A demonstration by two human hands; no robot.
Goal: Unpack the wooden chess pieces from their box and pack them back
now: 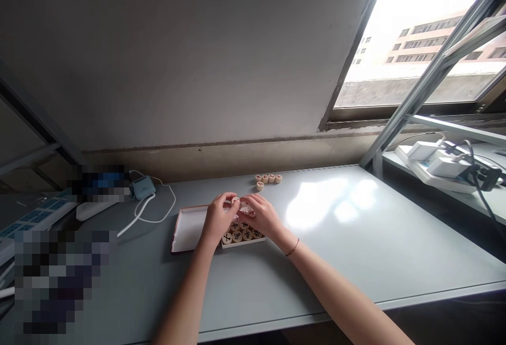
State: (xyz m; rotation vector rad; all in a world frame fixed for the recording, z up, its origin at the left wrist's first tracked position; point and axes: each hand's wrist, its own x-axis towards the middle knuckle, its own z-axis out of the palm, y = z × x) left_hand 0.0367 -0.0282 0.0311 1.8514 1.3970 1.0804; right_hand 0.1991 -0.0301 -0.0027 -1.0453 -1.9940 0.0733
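Note:
A round wooden Chinese chess piece (235, 200) is held up at the fingertips, over the far part of an open white box (244, 244). My left hand (220, 217) pinches it from the left between thumb and forefinger. From the right, the curled fingers of my right hand (261, 217) close in on the same piece and appear to touch its edge. Rows of chess pieces (247, 235) with dark characters lie face up in the box, partly hidden under my hands. The box's open lid (190, 229) lies flat against its left side, white inside.
Several loose chess pieces (271, 178) stand on the grey table (332, 260) near the wall. A pale blue adapter (143, 187) with white cables and a power strip (37, 218) lie at left. Chargers (448, 163) sit on a strip at right, beyond a metal frame post.

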